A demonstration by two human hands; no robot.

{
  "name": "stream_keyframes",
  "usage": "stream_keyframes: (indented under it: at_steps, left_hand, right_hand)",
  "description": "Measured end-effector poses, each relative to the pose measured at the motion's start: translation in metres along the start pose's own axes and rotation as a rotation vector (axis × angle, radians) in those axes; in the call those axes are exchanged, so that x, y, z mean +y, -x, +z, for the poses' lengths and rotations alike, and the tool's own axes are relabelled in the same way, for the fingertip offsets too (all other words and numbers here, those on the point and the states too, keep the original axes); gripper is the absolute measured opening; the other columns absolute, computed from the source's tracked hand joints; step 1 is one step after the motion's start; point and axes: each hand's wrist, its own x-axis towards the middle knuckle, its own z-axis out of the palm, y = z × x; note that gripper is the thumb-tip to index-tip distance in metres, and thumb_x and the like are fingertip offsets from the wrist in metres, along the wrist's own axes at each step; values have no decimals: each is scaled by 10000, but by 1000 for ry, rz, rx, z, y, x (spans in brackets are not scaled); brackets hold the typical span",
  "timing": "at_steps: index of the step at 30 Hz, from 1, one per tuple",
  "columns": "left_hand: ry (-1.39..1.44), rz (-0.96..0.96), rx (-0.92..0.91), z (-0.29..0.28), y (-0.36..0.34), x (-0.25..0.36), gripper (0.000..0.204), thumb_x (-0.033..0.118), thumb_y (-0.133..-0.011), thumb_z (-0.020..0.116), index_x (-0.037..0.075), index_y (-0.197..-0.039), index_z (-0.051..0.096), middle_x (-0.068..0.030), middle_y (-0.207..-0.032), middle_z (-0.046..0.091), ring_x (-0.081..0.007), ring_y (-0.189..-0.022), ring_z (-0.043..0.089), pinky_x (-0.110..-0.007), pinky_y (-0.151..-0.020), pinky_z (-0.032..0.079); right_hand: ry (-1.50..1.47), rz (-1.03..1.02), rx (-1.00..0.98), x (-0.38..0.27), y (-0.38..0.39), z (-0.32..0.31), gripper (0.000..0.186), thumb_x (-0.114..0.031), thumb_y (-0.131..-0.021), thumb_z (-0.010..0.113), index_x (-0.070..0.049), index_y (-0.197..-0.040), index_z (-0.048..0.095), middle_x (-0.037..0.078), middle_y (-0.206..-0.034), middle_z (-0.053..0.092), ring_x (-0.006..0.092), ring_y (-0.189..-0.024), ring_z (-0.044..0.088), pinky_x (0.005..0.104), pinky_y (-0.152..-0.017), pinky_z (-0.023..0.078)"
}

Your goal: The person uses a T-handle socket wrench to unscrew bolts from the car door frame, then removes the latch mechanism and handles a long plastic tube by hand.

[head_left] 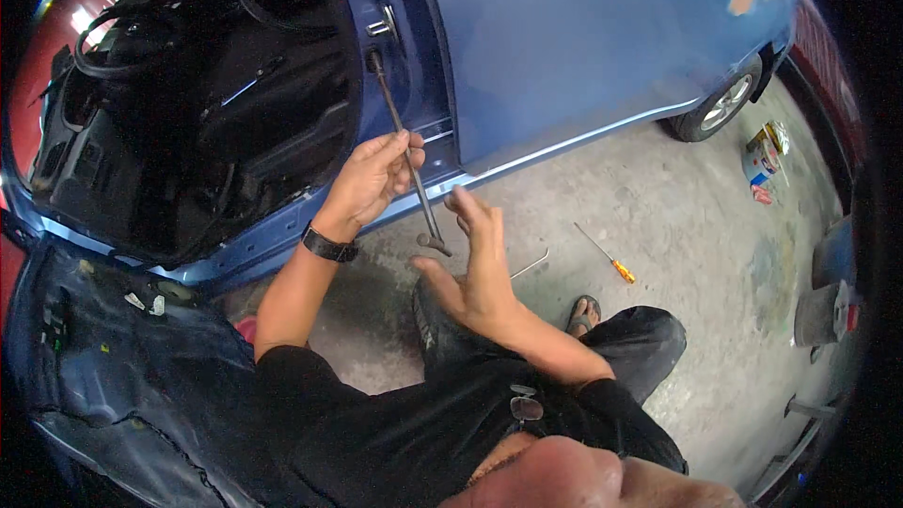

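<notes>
My left hand point(374, 179), with a black band on its wrist, pinches the middle of a long T-shaped socket wrench point(419, 190). Its dark far end is against or close to the blue door pillar point(435, 94), just below a shiny metal door striker point(382, 26); whether it touches, I cannot tell. The wrench's short crossbar is at the near end. Beside that crossbar is my right hand point(478, 268), open, fingers and thumb spread, apparently clear of the metal.
Left of the pillar lies the dark car interior with its steering wheel point(94, 42). An open door point(122, 348) stands near left. On the concrete floor are an orange-handled screwdriver point(619, 265) and a thin hooked rod point(531, 263). Farther right stand a paint can point(758, 165) and grey bucket point(820, 315).
</notes>
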Motion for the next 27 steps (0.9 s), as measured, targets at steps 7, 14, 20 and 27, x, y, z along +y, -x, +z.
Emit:
stream_keyframes:
  at_steps: [7,14,20,27]
  left_hand:
    - [-23,14,-17,0,2,5,271,289,-1022,539,37,-1064,627,-18,-839,651,-39,-585,529,-180,-517,431]
    - [14,36,-21,-5,-14,-13,240,274,-1020,545,50,-1054,625,0,-835,644,-26,-582,523,-168,-516,427]
    - [64,38,-41,-7,-11,-11,240,277,-1021,544,51,-1049,620,4,-832,643,-26,-575,514,-162,-504,418]
    - [79,49,-50,-1,-9,4,256,269,-1032,516,36,-1068,618,-13,-846,637,-40,-607,514,-178,-524,418]
  right_hand:
    - [437,-84,-416,34,5,6,614,-158,-848,617,54,-1392,426,106,-716,560,299,-498,586,584,-621,516]
    - [948,-475,-484,31,-27,-41,786,-229,-803,668,54,-1459,341,133,-954,593,309,-892,643,549,-1024,411]
    - [-726,483,108,34,53,-48,770,-70,-828,659,56,-1487,283,166,-1118,596,229,-973,639,383,-854,526]
    - [93,-44,-76,10,9,-1,478,-75,-863,567,31,-1324,494,188,-1155,581,354,-1114,599,512,-977,453]
